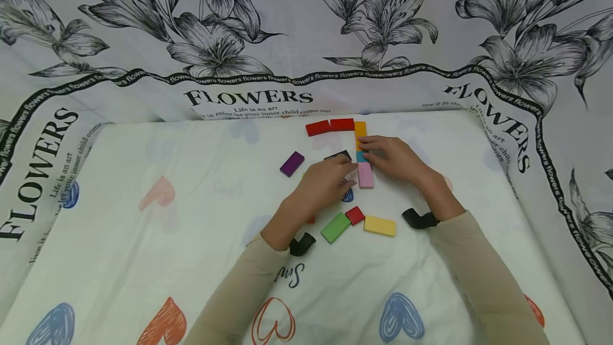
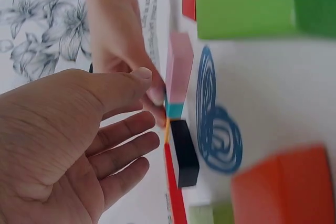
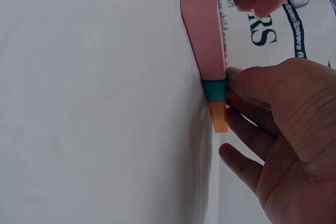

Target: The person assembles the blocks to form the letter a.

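Note:
In the head view my right hand (image 1: pixel 397 158) is at the far end of a row of blocks, its thumb and a finger pinching a small teal block (image 1: pixel 360 157). That block sits between an orange block (image 1: pixel 360 129) and a pink block (image 1: pixel 365 175), in line with both. My left hand (image 1: pixel 325 182) hovers just left of the pink block, fingers loosely bent and nothing in them. In the left wrist view a black block (image 2: pixel 186 156) stands close beyond its fingertips; in the head view that hand partly covers it.
Two red blocks (image 1: pixel 342 124) extend left from the orange one. A purple block (image 1: pixel 292 164) lies apart to the left. Nearer me are a green block (image 1: pixel 336 227), a small red block (image 1: pixel 355 215) and a yellow block (image 1: pixel 380 226). An orange-red block (image 2: pixel 283 187) lies below my left hand.

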`<state>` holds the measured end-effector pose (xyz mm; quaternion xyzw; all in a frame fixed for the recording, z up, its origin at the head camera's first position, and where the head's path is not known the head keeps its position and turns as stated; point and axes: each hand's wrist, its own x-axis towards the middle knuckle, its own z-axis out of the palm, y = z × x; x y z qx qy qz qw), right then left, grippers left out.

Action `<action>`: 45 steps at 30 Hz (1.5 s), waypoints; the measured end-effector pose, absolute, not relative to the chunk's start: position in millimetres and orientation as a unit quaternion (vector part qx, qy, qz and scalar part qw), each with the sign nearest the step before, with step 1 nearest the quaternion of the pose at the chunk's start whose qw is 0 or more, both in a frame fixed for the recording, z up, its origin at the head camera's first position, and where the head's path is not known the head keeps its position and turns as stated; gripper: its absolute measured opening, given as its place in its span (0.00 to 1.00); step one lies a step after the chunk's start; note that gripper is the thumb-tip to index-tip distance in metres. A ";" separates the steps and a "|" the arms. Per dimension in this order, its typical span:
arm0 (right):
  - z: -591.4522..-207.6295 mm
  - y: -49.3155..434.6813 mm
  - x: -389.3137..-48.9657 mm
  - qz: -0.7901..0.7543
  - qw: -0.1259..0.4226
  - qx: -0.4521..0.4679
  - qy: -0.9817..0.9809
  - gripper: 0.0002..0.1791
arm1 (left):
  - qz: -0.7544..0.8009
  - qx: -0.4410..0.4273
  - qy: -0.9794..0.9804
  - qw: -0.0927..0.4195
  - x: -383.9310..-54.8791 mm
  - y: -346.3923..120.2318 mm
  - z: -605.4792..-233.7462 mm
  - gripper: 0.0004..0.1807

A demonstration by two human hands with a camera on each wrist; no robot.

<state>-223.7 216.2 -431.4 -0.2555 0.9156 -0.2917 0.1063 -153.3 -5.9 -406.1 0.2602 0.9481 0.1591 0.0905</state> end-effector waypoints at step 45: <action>-432.5 212.9 -222.1 -0.274 0.106 -0.248 0.923 0.22 | 0.158 0.167 0.967 0.113 -185.8 -26.1 -411.3 0.22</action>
